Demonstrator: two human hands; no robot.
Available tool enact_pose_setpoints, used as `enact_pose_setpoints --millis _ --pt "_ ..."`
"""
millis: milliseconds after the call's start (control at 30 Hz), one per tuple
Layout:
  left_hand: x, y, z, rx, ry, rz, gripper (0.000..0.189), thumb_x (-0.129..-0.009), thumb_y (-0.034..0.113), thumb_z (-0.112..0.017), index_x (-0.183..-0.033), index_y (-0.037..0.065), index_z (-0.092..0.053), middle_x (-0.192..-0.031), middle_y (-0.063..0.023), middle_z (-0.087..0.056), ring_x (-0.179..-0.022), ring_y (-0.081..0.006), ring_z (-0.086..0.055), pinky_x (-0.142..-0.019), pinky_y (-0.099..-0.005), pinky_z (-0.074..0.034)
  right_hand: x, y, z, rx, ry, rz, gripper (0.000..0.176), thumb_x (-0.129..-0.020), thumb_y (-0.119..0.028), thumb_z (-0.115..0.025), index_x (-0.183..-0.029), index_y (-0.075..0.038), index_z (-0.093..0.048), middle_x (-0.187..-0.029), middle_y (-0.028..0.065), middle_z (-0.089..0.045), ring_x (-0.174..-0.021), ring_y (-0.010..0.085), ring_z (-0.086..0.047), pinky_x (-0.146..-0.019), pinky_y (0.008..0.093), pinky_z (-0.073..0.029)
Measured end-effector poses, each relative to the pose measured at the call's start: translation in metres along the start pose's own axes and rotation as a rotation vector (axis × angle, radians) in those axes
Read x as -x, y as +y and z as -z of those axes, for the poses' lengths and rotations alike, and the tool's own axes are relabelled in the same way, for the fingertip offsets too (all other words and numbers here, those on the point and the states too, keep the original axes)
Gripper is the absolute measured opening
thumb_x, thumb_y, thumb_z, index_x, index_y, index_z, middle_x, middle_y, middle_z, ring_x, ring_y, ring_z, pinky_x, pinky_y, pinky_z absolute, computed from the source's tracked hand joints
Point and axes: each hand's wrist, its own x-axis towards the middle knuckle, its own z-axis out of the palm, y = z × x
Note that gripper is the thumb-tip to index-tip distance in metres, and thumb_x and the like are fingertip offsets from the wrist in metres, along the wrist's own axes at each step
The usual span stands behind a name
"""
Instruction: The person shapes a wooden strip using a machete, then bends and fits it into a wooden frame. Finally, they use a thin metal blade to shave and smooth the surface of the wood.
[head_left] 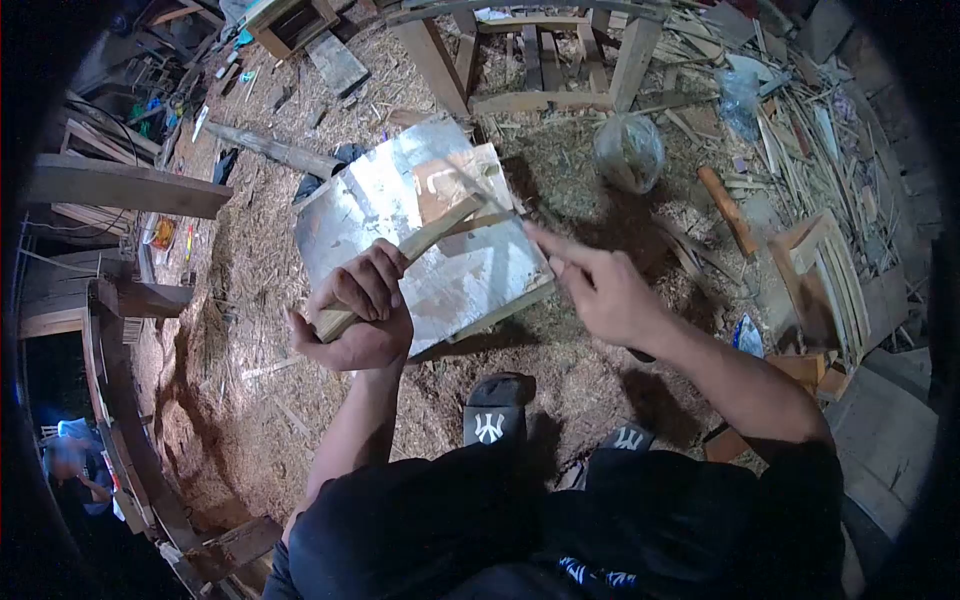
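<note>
My left hand (362, 308) is wrapped round a pale wooden piece (440, 228) that slants up to the right over a worn, light-coloured board top (385, 210). My right hand (600, 285) is closed at the board's right edge, its index finger stretched toward the upper left. A thin, dark, blade-like tool (490, 195) runs from its fingers across the far end of the wooden piece; the tool's grip is hidden in the hand. Under that end, a small brown block (450, 180) lies on the board.
Shavings cover the floor (270, 400). A wooden frame (540, 100) stands beyond the board, with a clear plastic bag (629, 153) to its right. Wood strips (800, 150) pile up at right. Another person (75, 465) is at the far lower left. My sandalled feet (495, 410) are below.
</note>
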Motion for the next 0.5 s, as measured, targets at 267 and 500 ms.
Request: enact_pose_setpoints --millis 267,500 --pt "0.004 -0.004 0.005 0.033 0.025 0.022 0.068 -0.093 0.062 -0.020 -0.052 0.010 -0.034 -0.044 -0.0037 -0.033 -0.048 -0.0216 -0.034 -0.066 -0.0395 -0.033 0.002 -0.004 -0.006 -0.022 -0.181 -0.065 0.050 -0.100 -0.005 -0.042 -0.150 -0.009 -0.041 -0.098 0.0128 -0.073 -0.049 0.0061 -0.042 -0.052 0.0263 -0.043" --pt "0.001 -0.003 0.002 0.002 -0.011 -0.005 0.067 -0.094 0.060 -0.020 -0.051 0.010 -0.033 -0.044 -0.0033 -0.033 -0.048 -0.0211 -0.033 -0.065 -0.0398 -0.033 -0.001 -0.021 -0.006 -0.138 -0.012 0.144 0.048 -0.102 -0.013 -0.044 -0.150 -0.018 -0.043 -0.068 0.0128 -0.066 -0.046 0.0096 -0.049 -0.049 0.0299 -0.044"
